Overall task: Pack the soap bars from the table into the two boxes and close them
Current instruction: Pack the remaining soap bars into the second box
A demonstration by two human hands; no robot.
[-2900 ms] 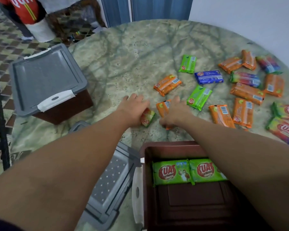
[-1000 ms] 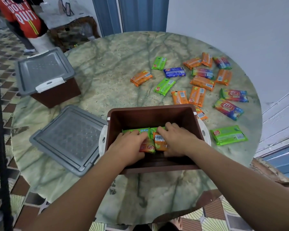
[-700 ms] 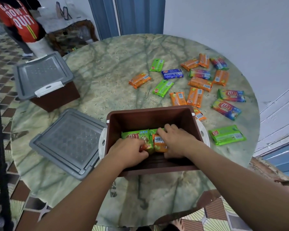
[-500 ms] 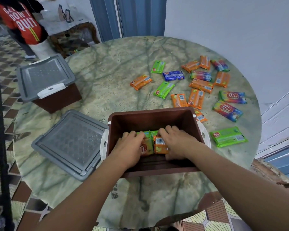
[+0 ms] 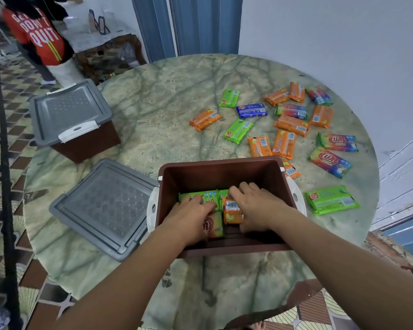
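Both hands inside open brown plastic box (image 5: 215, 171) on bench. Left hand (image 5: 188, 216) presses flat on green-orange soap bar (image 5: 214, 227); right hand (image 5: 255, 206) grip clamped on orange soap bar (image 5: 231, 211).

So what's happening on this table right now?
A person is packing wrapped soap bars. Both hands are down inside the open brown plastic box: the left hand rests on a green-orange bar, the right hand on an orange bar, setting them beside green bars already inside. Its grey lid lies on the round marble table to the left. The second brown box with its grey lid on sits further left. Many bars remain loose on the table.
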